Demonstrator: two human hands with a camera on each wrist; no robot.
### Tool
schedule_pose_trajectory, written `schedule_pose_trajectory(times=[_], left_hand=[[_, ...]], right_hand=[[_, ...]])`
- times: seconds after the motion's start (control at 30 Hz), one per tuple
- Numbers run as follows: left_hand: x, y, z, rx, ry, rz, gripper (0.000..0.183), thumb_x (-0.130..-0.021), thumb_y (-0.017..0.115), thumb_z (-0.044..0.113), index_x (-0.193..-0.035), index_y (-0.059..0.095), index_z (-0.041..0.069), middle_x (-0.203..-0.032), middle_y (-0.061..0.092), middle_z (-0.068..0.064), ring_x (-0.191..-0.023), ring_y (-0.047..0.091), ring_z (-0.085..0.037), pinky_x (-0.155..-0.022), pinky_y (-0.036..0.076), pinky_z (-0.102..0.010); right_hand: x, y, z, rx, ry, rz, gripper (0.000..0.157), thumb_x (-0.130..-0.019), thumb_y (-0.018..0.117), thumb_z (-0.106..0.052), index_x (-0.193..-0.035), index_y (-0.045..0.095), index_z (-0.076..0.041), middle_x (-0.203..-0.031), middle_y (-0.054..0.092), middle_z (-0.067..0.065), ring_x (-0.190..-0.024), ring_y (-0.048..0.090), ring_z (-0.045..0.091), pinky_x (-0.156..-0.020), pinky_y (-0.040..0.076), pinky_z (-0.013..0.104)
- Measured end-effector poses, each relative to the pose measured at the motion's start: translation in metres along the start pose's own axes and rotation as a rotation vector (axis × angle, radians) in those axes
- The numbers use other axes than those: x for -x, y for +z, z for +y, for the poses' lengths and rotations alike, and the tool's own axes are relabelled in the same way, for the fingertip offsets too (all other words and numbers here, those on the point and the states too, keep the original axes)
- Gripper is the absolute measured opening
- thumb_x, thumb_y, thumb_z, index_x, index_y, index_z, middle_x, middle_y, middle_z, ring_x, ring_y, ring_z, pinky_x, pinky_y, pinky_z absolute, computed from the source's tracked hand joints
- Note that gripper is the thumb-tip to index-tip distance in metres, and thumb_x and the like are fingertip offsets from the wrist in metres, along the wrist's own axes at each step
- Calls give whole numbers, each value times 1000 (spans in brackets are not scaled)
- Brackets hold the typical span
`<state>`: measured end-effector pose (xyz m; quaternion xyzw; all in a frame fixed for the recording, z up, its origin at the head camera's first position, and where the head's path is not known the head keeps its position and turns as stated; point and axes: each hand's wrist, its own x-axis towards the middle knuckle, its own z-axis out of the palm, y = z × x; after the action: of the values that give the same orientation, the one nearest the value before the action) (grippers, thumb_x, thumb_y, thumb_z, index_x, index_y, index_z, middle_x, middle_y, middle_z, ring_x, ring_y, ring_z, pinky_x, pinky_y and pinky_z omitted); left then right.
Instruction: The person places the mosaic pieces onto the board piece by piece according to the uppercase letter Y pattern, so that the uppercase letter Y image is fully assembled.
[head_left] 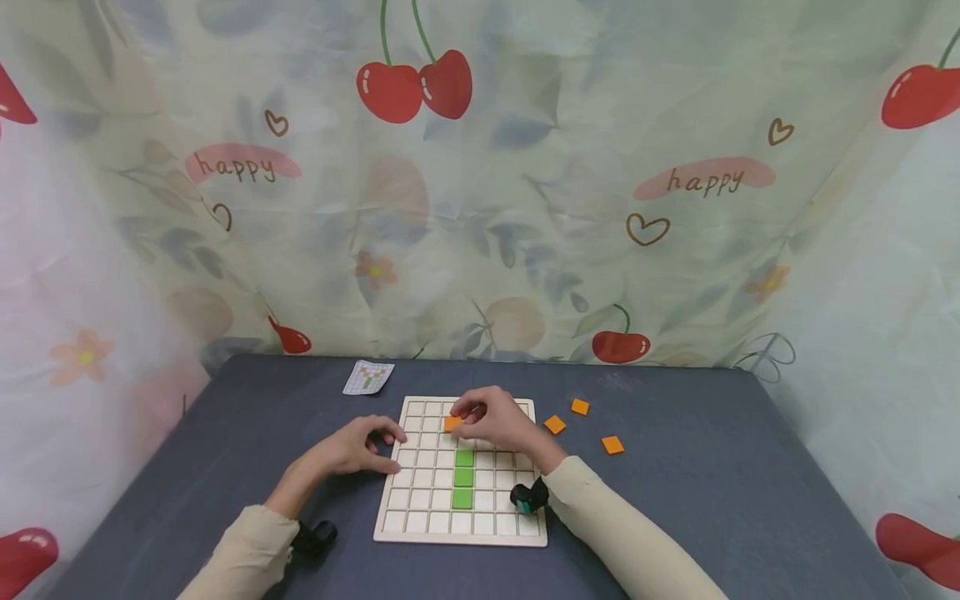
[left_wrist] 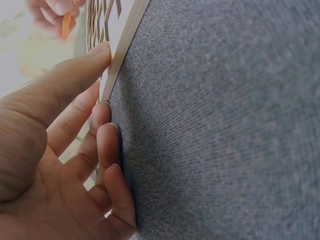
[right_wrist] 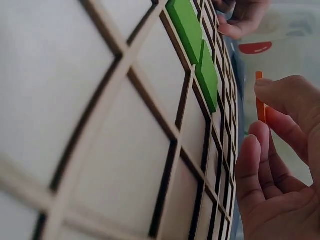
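A pale wooden grid board [head_left: 459, 541] lies flat on the dark table. Three green tiles [head_left: 463, 477] sit in one column of its cells. My right hand [head_left: 501, 422] is over the board's upper part, pinching a small square orange tile [right_wrist: 259, 102] between thumb and fingertips. In the right wrist view that tile is edge-on, held above the grid. At the board's left edge, my left hand [head_left: 347, 447] rests with its thumb [left_wrist: 85, 69] against the rim and its other fingers loosely bent beside it.
Three loose orange tiles, among them one nearer tile [head_left: 612, 445], lie right of the board. Behind its upper left corner is a small white card [head_left: 368, 377] with a coloured grid pattern. A printed curtain [head_left: 480, 250] hangs behind the table [head_left: 675, 517].
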<state>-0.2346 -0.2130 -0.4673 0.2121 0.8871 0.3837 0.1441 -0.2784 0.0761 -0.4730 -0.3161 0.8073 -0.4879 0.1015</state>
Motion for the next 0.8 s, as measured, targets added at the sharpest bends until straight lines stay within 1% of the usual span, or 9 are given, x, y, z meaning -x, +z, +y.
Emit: schedule_pose_trajectory(times=[0.2,0.33,0.43,0.53,0.8], left_hand=[[-1,0,0,0,-27,-1,36,-82,88,12,-110,68,5,-100,57,-5,-93,51,-22,-77,43,-33],[-1,0,0,-3,-6,-3,36,-81,87,12,-110,68,4,-99,57,-5,-93,52,-23,-77,44,-33],[-1,0,-1,-5,7,-4,36,-82,87,11,-110,67,3,-99,57,-5,-93,52,-23,-77,44,-33],[-1,0,-2,-3,7,-6,35,-82,87,12,-110,67,4,-99,57,-5,-93,52,-23,-77,44,-33],[-1,-1,-2,-2,-5,-5,35,-82,87,13,-110,68,5,-100,58,-5,-93,52,-23,-78,44,-33]], right_hand=[[-14,11,0,20,27,13,19,-88,81,-8,-106,75,-5,-96,70,2,-81,65,13,-75,53,29],[-21,16,-3,51,60,13,19,-88,82,-9,-106,76,-7,-96,70,0,-82,64,13,-75,52,29],[-26,19,-5,75,66,18,19,-87,82,-10,-105,76,-6,-94,70,0,-83,65,15,-74,52,29],[-31,22,-6,97,72,22,19,-86,83,-11,-103,76,-6,-91,69,0,-82,64,16,-73,51,29],[-38,28,-5,158,95,26,17,-86,83,-11,-101,76,-7,-88,68,-2,-79,61,11,-74,50,29]])
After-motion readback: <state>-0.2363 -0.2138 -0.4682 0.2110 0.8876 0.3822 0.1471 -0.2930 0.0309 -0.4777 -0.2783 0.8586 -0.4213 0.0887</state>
